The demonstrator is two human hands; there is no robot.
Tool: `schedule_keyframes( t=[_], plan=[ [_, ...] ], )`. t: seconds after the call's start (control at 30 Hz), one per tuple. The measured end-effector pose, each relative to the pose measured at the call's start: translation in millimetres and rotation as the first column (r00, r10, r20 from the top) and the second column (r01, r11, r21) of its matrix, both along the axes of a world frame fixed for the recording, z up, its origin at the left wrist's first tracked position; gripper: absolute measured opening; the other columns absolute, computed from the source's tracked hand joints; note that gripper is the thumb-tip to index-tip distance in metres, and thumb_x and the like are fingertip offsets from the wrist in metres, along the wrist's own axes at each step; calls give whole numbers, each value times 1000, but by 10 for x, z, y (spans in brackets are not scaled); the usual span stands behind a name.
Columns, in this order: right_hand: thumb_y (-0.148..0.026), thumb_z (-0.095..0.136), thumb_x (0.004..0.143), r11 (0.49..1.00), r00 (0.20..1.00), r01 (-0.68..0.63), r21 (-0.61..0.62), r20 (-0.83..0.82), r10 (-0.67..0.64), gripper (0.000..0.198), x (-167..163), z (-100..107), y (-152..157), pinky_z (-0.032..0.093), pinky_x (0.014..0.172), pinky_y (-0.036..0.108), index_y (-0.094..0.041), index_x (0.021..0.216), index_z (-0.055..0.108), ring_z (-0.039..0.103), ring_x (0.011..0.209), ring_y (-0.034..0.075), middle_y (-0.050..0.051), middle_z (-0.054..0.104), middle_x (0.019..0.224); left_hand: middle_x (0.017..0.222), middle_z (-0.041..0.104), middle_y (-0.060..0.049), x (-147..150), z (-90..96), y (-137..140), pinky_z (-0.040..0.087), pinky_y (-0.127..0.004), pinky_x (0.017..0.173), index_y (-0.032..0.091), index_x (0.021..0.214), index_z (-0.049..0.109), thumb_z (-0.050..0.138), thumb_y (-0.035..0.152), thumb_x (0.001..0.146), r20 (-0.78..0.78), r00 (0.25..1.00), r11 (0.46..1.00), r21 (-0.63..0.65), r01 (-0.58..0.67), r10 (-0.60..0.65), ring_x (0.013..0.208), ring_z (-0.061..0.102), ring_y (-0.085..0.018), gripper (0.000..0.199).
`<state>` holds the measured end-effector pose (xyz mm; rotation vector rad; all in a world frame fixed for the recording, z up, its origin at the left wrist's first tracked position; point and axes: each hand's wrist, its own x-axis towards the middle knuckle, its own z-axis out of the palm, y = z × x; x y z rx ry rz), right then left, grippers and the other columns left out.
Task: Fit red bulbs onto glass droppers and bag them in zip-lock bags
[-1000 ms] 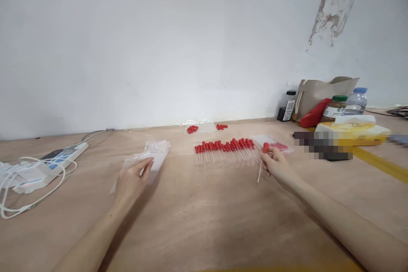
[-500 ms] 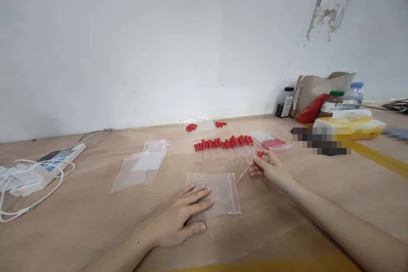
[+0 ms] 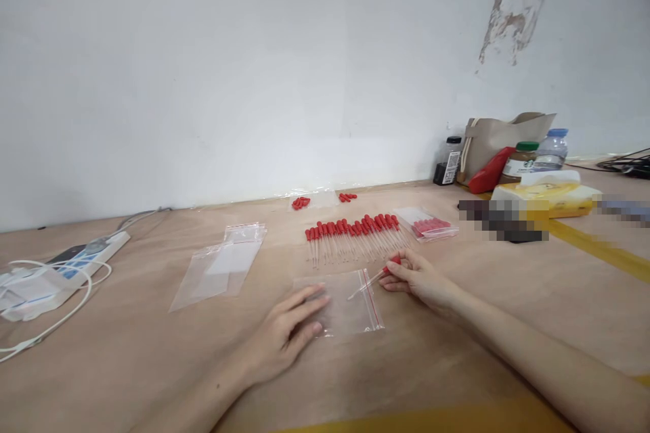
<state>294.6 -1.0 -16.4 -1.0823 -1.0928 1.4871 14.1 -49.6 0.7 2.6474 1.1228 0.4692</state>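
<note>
Left hand (image 3: 284, 331): fingers loosely spread on the clear bag (image 3: 350, 314) at lower centre, presumably so that the film is kept from sliding.
Right hand (image 3: 416, 277): a dropper (image 3: 373, 279) is pinched by its red bulb, right of centre, probably so that the thin stem is left free.
Dropper tip (image 3: 351, 297): pointed leftward across the bag's red-lined edge; whether it lies inside or above cannot be told.
Dropper row (image 3: 350, 227): laid side by side at centre, bulbs uppermost in the frame, apparently for easy picking.
Filled bag (image 3: 406, 216): red-ended pieces are contained, right of the row.
Spare bags (image 3: 223, 260): overlapped at centre left; no contents can be seen.
</note>
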Motion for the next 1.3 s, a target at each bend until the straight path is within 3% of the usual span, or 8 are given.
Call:
schedule_keyframes(
  t=[0.17, 0.27, 0.43, 0.67, 0.97, 1.17, 1.23, 1.3],
  plan=[
    [-37, 70, 59, 963, 903, -220, 156, 407, 140, 31, 210, 0, 79, 36, 44, 17, -15, 71, 52, 47, 50, 6, -4, 54, 59, 134, 40, -1, -89, 24, 136, 29, -41, 102, 29, 127, 41, 42, 30, 88, 6, 999, 999, -34, -40, 40, 125, 32, -20, 40],
    [-37, 72, 55, 923, 834, -322, 209, 524, 173, 31, 231, -3, 93, 29, 42, 18, -14, 69, 56, 42, 47, 6, -6, 48, 51, 133, 42, -1, -69, 30, 134, 31, -41, 101, 29, 128, 40, 44, 34, 87, -1, 997, 994, -68, -80, 80, 123, 35, -21, 42],
    [-30, 73, 53, 921, 861, -320, 222, 473, 185, 30, 33, -15, 20, 34, 47, 20, -15, 72, 55, 46, 52, 7, -4, 53, 58, 132, 43, -1, -20, 9, 105, 30, -41, 101, 29, 127, 41, 45, 38, 86, 14, 996, 995, -63, -83, 84, 122, 36, -20, 42],
    [-21, 68, 59, 931, 920, -291, 220, 330, 210, 37, -105, -27, -74, 41, 57, 22, -18, 86, 42, 55, 63, 10, 0, 60, 75, 131, 44, -2, -18, -7, 118, 31, -42, 100, 28, 122, 47, 44, 37, 86, 35, 997, 997, -51, -66, 68, 120, 38, -21, 37],
    [-18, 66, 61, 905, 876, -346, 246, 431, 218, 44, -42, -33, -59, 33, 47, 18, -17, 98, 42, 47, 51, 6, -2, 59, 72, 137, 36, 0, -63, 14, 107, 28, -43, 101, 31, 125, 44, 40, 37, 88, -44, 999, 997, -72, -32, 29, 125, 31, -22, 37],
    [-22, 63, 65, 902, 883, -369, 224, 388, 265, 46, -99, -21, -84, 40, 55, 20, -17, 105, 42, 54, 61, 8, -1, 59, 74, 137, 35, -1, -47, 20, 97, 29, -44, 101, 31, 125, 44, 46, 41, 85, -61, 998, 999, -43, -11, 9, 125, 31, -24, 41],
    [-25, 59, 68, 895, 854, -398, 201, 437, 282, 43, -36, -2, -21, 41, 57, 21, -16, 107, 44, 55, 63, 9, 1, 61, 76, 137, 35, -2, -42, 12, 97, 29, -44, 101, 31, 125, 44, 46, 40, 85, -46, 999, 999, -44, -7, 5, 124, 32, -24, 41],
    [-29, 57, 70, 911, 821, -358, 206, 535, 202, 35, 55, 33, 92, 40, 56, 22, -14, 101, 50, 54, 61, 10, 2, 61, 73, 138, 34, -1, -49, 3, 99, 28, -43, 102, 30, 124, 45, 45, 38, 86, -19, 1000, 999, -47, -16, 15, 125, 31, -24, 39]
  ],
)
